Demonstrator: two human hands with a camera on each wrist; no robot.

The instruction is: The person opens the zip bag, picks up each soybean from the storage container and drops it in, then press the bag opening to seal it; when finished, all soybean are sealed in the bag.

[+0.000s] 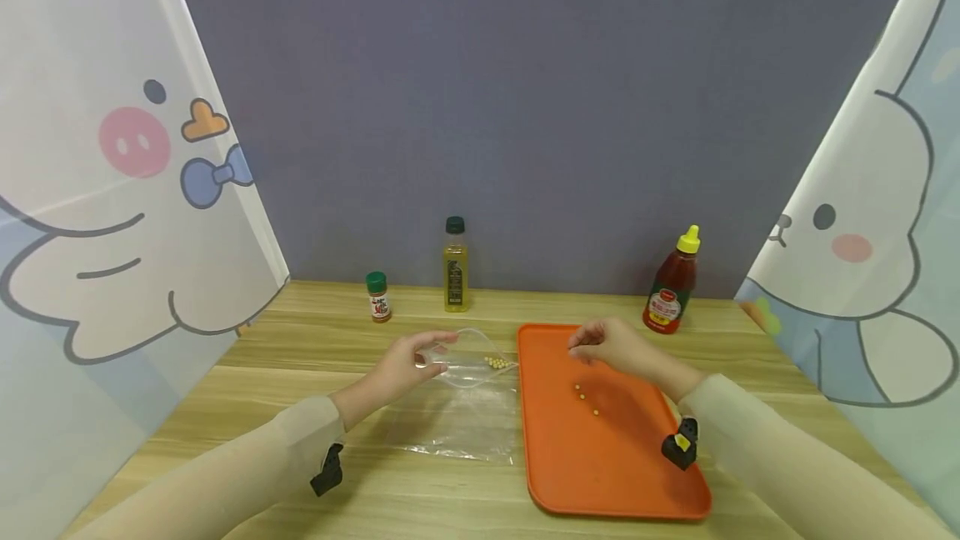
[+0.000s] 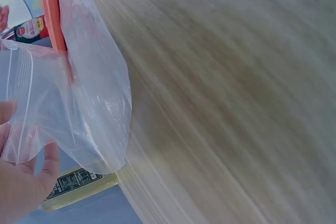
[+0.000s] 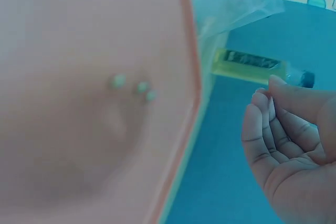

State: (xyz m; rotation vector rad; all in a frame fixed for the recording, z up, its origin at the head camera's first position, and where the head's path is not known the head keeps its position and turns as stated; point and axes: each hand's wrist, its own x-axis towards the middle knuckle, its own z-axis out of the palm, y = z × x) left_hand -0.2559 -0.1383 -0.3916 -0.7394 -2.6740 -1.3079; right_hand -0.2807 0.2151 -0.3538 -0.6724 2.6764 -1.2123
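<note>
My left hand (image 1: 405, 363) holds the mouth of a clear zip bag (image 1: 465, 415) apart between thumb and fingers. The plastic shows around the fingers in the left wrist view. Several small round yellow beans (image 1: 497, 363) lie inside the bag, near the tray's edge. Over the far part of an orange tray (image 1: 577, 473), my right hand (image 1: 611, 346) is raised with its fingers curled and the thumb tip brought to the fingertips. No bean shows between them in the right wrist view (image 3: 299, 150). Three loose beans (image 1: 582, 397) sit on the tray below that hand.
Along the back of the wooden table (image 1: 337, 311) stand a small green-capped spice jar (image 1: 379, 298), a dark-capped oil bottle (image 1: 456, 269) and a red sauce bottle (image 1: 671, 286) with a yellow cap. A grey panel (image 1: 480, 107) rises behind them, with printed curtains at both sides.
</note>
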